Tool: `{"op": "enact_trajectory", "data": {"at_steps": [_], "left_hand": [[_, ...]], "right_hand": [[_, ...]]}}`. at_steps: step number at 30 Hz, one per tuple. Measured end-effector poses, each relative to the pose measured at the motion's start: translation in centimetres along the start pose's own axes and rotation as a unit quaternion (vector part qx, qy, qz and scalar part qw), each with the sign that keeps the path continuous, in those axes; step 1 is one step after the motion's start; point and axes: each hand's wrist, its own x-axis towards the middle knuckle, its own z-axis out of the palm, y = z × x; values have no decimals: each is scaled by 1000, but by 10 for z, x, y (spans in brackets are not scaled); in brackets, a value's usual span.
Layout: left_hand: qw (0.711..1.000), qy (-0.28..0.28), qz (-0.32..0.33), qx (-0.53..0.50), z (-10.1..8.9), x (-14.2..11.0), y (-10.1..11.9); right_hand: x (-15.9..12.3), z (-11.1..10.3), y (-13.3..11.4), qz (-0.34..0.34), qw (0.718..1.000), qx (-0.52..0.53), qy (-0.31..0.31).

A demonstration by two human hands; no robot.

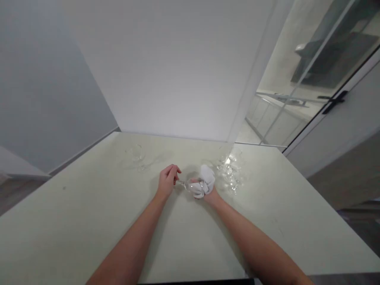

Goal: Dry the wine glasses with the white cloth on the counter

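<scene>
My left hand (168,180) is closed in a pinch on the stem of a clear wine glass (187,184), which lies sideways above the pale table (89,221). My right hand (208,192) is wrapped around a bunched white cloth (206,179) pressed over the bowl of the same glass. Both hands meet near the middle of the table, towards its far side.
Another clear glass (135,152) stands at the far left of the table. Several more glasses (231,170) cluster at the far right, glinting in the light. A white wall closes the far edge. A glass partition with a black handle (334,102) is to the right.
</scene>
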Motion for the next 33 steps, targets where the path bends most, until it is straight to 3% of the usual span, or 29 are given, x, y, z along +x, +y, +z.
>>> {"op": "enact_trajectory", "data": {"at_steps": [5,10,14,19,23,28,33], "left_hand": [[999,13,-12,-29,-2,4,1],[993,98,-51,-46,-2,8,-2],[993,108,-38,-4,3,5,-4],[998,55,-17,38,8,1,-8],[992,-18,37,123,7,1,-8],[958,-108,120,237,-2,1,-1],[917,-213,136,307,-10,0,3]], "right_hand": [[-1,1,-3,32,999,14,-10],[0,2,-17,86,984,145,48],[-2,5,-22,79,979,185,16],[3,9,-22,135,981,136,28],[5,7,-24,139,981,125,59],[3,6,-28,131,978,140,85],[2,4,-24,124,972,169,104]]}}
